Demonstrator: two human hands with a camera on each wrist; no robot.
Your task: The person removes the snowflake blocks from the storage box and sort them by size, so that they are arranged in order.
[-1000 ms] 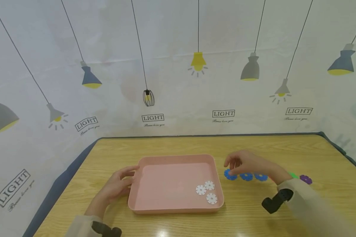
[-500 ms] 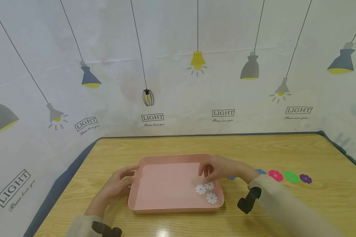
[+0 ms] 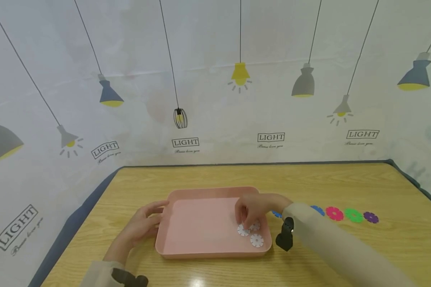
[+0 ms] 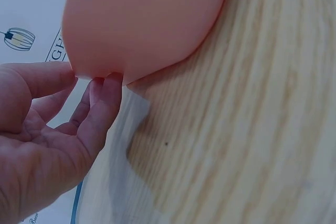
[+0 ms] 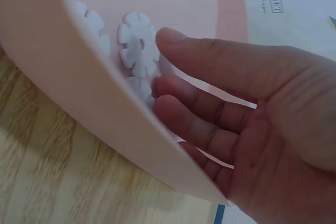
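Observation:
A shallow pink tray [image 3: 197,223] lies on the table, with three white notched discs of the snowflake-toy kind [image 3: 256,240] in its near right part. My right hand [image 3: 250,207] reaches over the right wall, fingertips right at the upper discs. In the right wrist view, a gap shows between the thumb and the fingers [image 5: 181,121]; the thumb tip overlaps the edge of a white disc [image 5: 137,43]. My left hand [image 3: 145,221] touches the tray's left side with its fingertips. The left wrist view shows them against the outer wall [image 4: 136,30] near the rim.
Right of the tray runs a row of coloured discs: blue discs [image 3: 317,210] partly hidden by the right arm, a pink disc [image 3: 335,213], a green disc [image 3: 353,215] and a purple disc [image 3: 371,217]. A lamp-printed cloth [image 3: 215,151] stands behind the wooden table [image 3: 190,175].
My right hand has moved left from the blue discs into the tray and then down to the white discs. My left hand and the tray have stayed put.

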